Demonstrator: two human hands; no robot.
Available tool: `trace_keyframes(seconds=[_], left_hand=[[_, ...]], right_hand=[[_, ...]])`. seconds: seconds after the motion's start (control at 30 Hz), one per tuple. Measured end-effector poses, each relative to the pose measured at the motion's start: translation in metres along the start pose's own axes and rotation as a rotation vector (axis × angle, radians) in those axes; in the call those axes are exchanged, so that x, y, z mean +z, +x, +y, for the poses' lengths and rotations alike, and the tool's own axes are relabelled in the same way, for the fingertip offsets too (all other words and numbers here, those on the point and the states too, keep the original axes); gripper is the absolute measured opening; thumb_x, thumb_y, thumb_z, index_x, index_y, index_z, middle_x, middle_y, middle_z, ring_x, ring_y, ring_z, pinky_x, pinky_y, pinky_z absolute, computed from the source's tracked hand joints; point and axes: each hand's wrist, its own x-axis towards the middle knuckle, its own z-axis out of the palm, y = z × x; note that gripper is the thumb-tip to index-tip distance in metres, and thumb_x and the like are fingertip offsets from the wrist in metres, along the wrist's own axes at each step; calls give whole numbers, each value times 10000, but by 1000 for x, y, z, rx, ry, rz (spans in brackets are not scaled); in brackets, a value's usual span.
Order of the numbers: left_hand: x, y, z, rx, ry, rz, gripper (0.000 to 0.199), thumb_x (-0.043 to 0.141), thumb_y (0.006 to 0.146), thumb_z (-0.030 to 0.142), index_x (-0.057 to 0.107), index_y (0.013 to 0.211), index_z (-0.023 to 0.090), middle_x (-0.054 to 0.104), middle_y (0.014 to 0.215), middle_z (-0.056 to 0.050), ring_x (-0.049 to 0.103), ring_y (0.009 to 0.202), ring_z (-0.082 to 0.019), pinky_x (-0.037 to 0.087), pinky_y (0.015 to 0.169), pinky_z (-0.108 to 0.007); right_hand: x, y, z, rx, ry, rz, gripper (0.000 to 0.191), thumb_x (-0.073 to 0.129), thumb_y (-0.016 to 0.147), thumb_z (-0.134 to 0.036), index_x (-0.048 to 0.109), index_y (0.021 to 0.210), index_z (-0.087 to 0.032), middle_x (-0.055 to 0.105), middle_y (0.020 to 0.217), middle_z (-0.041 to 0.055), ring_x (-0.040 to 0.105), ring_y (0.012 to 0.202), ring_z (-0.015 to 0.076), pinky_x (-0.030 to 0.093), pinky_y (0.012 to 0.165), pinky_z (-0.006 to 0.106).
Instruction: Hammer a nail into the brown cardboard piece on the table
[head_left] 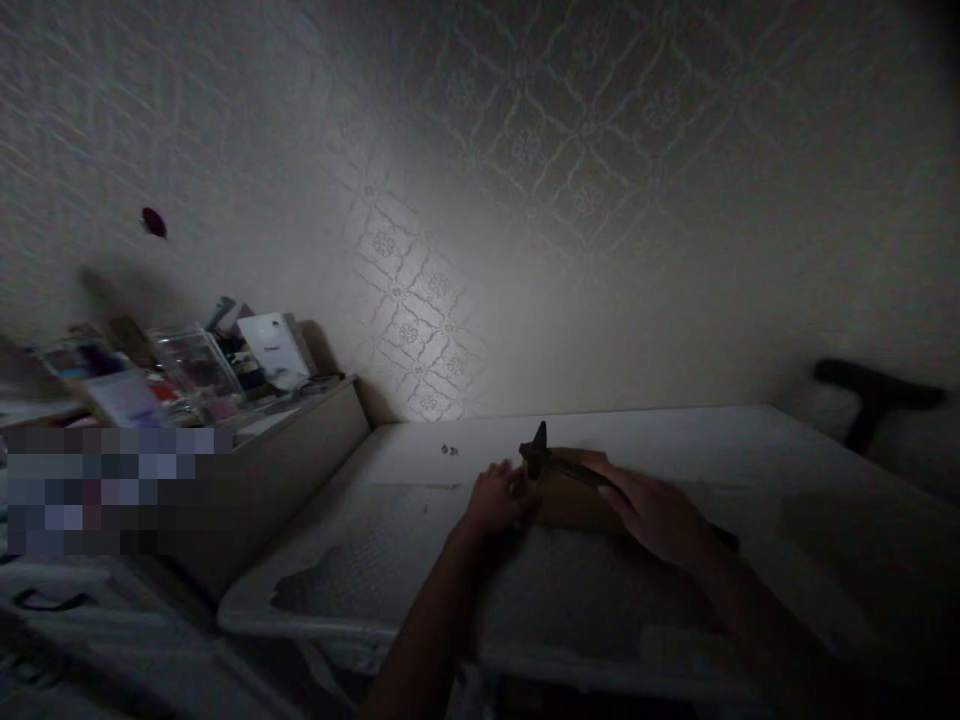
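My right hand is wrapped round the handle of a dark hammer. Its head is over the left end of a brown, board-like piece, and the handle's end sticks out past my wrist. At that same left end, my left hand has its fingers curled in close to the hammer head. Whatever those fingers pinch, if anything, is hidden in the dark. Some small metal-looking bits lie on the white table, beyond my left hand.
Left of the table stands a cabinet crowded with a white box, a clear plastic organizer and other small items. A dark chair-like armrest rises at the right. The patterned wall borders the table's back edge.
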Motion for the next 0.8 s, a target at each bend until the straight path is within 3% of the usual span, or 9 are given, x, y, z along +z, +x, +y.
trace_keyframes(seconds=[0.3, 0.57, 0.8], left_hand=[[0, 1, 0, 30, 16, 4, 553, 528, 790, 491, 520, 1270, 215, 451, 1357, -108, 379, 1257, -316, 282, 1048, -424], [-2, -1, 3, 15, 24, -19, 557, 502, 796, 507, 527, 1260, 199, 462, 1348, -110, 387, 1255, -305, 281, 1053, -399], [1, -1, 2, 11, 18, 0, 543, 496, 805, 514, 537, 1246, 201, 431, 1380, -104, 367, 1277, -297, 271, 1063, -403]], right_hand=[[0, 1, 1, 8, 1, 51, 389, 331, 919, -315, 486, 1276, -319, 639, 1144, 14, 634, 949, 227, 527, 745, 360], [0, 0, 20, 201, -157, 145, 424, 312, 910, -304, 458, 1305, -251, 635, 1129, 79, 637, 890, 269, 506, 703, 406], [3, 0, 22, 267, -234, 139, 420, 315, 908, -290, 450, 1303, -240, 654, 1068, 83, 640, 830, 256, 488, 656, 373]])
